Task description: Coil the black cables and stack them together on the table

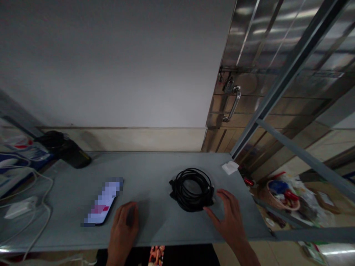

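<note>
A coil of black cable (192, 190) lies on the grey tabletop (155, 166), right of the middle, with its plug ends at the left and right sides. My right hand (229, 216) is at the coil's right edge, thumb and fingers apart. The thumb tip reaches the coil's lower right rim; whether it touches cannot be told. My left hand (122, 223) rests near the front edge with curled fingers. A dark patch shows inside its grip, too dim to name. Just left of that hand lies a phone (104, 203) with a lit, blurred screen.
A black bottle (74, 153) lies tilted at the back left. White cables (46, 199) and a white adapter (20, 207) are at the left. A scrap of white paper (230, 167) sits at the back right, near a metal frame post (266, 107). A basket (273, 197) stands lower, beyond the right edge.
</note>
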`<state>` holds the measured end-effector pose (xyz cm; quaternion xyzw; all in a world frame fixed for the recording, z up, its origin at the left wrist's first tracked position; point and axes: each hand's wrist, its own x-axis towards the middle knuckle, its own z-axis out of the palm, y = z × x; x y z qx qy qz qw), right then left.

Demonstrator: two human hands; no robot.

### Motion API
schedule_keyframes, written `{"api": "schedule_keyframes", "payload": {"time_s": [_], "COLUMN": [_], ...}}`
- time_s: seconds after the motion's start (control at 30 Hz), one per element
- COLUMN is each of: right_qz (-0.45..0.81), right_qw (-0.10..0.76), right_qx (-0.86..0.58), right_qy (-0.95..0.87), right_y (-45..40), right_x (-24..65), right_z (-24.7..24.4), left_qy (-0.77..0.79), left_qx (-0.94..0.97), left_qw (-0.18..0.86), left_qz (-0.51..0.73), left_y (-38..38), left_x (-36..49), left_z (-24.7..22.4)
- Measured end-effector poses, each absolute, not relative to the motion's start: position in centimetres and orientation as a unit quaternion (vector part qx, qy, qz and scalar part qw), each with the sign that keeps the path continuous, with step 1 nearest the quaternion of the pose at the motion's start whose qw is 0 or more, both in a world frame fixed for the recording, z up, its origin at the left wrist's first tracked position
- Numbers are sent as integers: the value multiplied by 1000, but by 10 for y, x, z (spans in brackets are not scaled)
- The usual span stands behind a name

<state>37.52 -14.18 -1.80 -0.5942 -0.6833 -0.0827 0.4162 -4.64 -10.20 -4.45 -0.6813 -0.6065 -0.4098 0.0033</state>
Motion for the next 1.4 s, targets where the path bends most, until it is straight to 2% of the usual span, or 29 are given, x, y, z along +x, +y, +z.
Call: {"api": "schedule_keyframes", "payload": {"time_s": [0.13,0.3,0.53,0.87,1.0,1.23,1.4], "right_qz": [-12,72,-18,-65,-26,43,59], "right_qw": [335,243,186,157,179,295,393], "right_qx": [-554,-516,-488,-531,-542,-577,-604], "right_qy": [-762,-818,-853,-830,-821,-761,-691], "right_y": [-103,-87,-91,-33,-30,-24,-15], "right_x": [333,318,331,379,382,381,385], "right_z": [-7,-19,-33,-35,-22,9,57], "left_qy": [-604,-606,-602,-603,-605,-615,-605], "left_qx": [-677,-681,-690,-680,-670,-657,-658], "left_qw": [-3,-3,11,1,-16,-41,-42], "left_qz": [-420,-411,-401,-417,-430,-433,-446], "left_y": [-103,-104,-104,-105,-105,-105,-105], "left_x": [-44,-44,-44,-43,-42,-43,-43], "left_z": [-43,-42,-42,-41,-42,-40,-42]}}
